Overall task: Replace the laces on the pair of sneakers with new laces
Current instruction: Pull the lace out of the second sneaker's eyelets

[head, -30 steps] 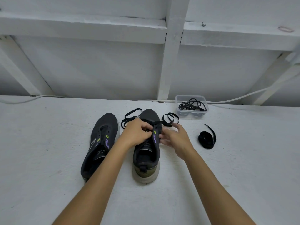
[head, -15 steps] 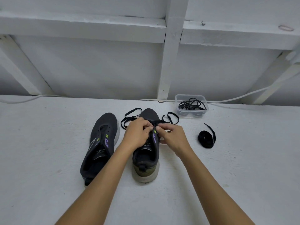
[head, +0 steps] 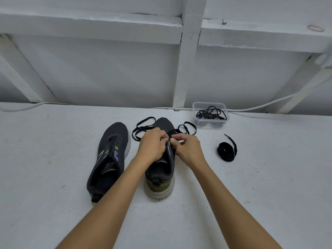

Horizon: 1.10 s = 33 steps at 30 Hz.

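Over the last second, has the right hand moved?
Yes. The right hand has shifted left toward the laced shoe, away from the lace bundle, and now pinches the lace at the eyelets beside the left hand.

This looks like a plain utility or storage corner of a building, not a furnished room. A rough, white-painted counter (head: 53, 159) runs up to a white wall (head: 107, 72) braced by painted wooden beams (head: 188, 60) and slanted struts (head: 23, 72), all coated in the same chalky paint. A white cable (head: 269, 105) trails loose along the back edge, and a small clear plastic tub (head: 210, 115) sits against the wall.
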Each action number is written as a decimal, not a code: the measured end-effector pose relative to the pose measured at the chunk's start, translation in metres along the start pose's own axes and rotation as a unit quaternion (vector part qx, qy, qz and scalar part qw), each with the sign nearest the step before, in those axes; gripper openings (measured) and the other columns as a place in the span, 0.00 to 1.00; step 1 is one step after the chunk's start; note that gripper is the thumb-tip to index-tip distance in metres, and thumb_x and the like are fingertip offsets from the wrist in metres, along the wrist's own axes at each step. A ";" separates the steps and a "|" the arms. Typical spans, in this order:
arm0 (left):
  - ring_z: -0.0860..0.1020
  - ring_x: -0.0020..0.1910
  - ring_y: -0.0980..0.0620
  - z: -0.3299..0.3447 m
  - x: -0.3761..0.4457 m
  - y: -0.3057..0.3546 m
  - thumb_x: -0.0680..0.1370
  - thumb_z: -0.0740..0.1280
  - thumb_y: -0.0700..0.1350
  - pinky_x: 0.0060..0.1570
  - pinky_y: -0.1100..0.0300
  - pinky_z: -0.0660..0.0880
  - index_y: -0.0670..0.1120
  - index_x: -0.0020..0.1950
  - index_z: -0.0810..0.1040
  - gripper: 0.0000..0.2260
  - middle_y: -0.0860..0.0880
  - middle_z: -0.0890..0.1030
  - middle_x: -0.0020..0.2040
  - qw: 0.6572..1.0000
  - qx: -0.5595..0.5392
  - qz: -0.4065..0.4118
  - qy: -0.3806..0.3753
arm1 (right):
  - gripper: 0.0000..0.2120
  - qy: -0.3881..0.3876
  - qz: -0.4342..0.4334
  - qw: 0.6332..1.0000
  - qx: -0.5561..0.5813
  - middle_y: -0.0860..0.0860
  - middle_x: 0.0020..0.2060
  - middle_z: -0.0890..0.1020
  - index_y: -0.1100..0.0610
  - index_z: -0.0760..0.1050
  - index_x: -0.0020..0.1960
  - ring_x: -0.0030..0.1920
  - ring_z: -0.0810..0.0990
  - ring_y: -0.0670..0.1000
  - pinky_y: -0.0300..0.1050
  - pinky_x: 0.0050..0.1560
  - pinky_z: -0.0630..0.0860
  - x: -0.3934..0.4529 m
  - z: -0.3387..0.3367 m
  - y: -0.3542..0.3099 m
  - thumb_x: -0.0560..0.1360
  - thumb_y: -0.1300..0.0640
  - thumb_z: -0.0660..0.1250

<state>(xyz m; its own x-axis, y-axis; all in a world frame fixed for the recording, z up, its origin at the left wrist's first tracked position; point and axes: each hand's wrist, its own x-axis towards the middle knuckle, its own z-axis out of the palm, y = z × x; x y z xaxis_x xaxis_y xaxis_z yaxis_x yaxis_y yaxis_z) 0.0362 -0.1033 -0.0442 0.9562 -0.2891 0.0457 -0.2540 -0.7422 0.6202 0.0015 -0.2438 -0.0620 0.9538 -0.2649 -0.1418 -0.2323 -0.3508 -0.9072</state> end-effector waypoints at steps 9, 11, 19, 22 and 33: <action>0.73 0.45 0.51 0.003 0.000 0.001 0.80 0.66 0.40 0.46 0.62 0.66 0.42 0.49 0.82 0.06 0.49 0.76 0.46 1.000 -0.023 -0.001 0.008 | 0.09 -0.073 0.097 0.985 0.120 0.53 0.45 0.87 0.56 0.83 0.50 0.47 0.85 0.49 0.43 0.45 0.84 0.002 -0.012 -0.010 0.80 0.50 0.69; 0.73 0.44 0.53 0.002 -0.001 0.001 0.80 0.66 0.40 0.45 0.65 0.64 0.42 0.49 0.82 0.05 0.49 0.76 0.45 0.999 -0.029 -0.001 0.016 | 0.11 -0.086 0.111 0.982 0.124 0.53 0.44 0.87 0.56 0.83 0.48 0.47 0.86 0.48 0.45 0.46 0.85 0.003 -0.015 -0.013 0.79 0.49 0.70; 0.73 0.39 0.59 0.002 -0.004 -0.005 0.78 0.70 0.41 0.42 0.77 0.66 0.45 0.50 0.84 0.03 0.52 0.78 0.45 0.998 -0.059 -0.006 0.027 | 0.09 -0.064 0.083 0.992 0.077 0.53 0.41 0.84 0.57 0.76 0.47 0.41 0.83 0.47 0.52 0.51 0.84 0.006 -0.007 -0.010 0.84 0.57 0.61; 0.74 0.39 0.60 0.003 -0.005 -0.005 0.79 0.70 0.42 0.42 0.76 0.66 0.45 0.48 0.84 0.03 0.53 0.78 0.44 0.997 -0.069 -0.009 0.034 | 0.09 -0.046 0.067 0.995 0.051 0.54 0.41 0.84 0.56 0.76 0.48 0.43 0.84 0.53 0.60 0.54 0.82 0.003 -0.003 -0.006 0.83 0.55 0.61; 0.73 0.45 0.52 0.007 -0.004 -0.003 0.80 0.66 0.42 0.47 0.62 0.66 0.43 0.48 0.81 0.06 0.51 0.76 0.45 0.998 -0.050 -0.027 0.032 | 0.05 -0.038 0.011 0.998 0.051 0.53 0.41 0.85 0.53 0.81 0.44 0.42 0.84 0.55 0.62 0.51 0.82 -0.001 -0.004 0.000 0.78 0.60 0.69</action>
<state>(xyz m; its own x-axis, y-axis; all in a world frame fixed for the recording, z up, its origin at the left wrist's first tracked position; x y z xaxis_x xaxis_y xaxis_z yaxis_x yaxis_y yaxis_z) 0.0324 -0.1039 -0.0514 0.9761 -0.2096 0.0579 -0.1898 -0.6906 0.6979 -0.0004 -0.2468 -0.0598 0.9611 -0.2013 -0.1891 -0.2371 -0.2505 -0.9386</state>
